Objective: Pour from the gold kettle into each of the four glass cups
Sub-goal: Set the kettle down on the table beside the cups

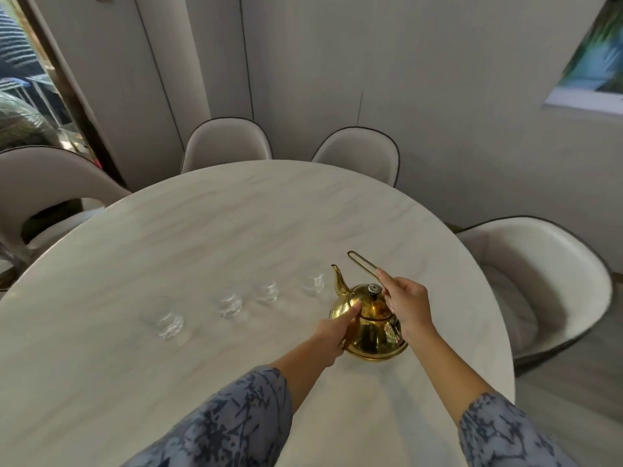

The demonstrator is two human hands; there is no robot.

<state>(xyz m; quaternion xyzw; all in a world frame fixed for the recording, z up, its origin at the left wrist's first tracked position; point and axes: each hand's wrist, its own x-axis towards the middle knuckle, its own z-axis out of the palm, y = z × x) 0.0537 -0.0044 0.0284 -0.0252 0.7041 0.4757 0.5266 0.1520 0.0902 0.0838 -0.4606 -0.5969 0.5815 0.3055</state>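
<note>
The gold kettle (369, 326) stands upright on the white marble table (236, 224), spout pointing up and left. My right hand (406, 303) grips its thin wire handle (362, 262), which sticks up and back. My left hand (338, 326) presses against the kettle's left side, thumb on the lid's edge. Left of the kettle, several clear glass cups stand in a loose row: one nearest the spout (313, 284), one beside it (266, 292), one further left (229, 303), and the largest-looking at far left (162, 316). I cannot tell if any holds liquid.
Cream upholstered chairs ring the round table: two at the far side (227, 143) (359, 153), one at left (43, 187), one at right (539, 281). Pale wall panels stand behind. Blue patterned sleeves cover both forearms.
</note>
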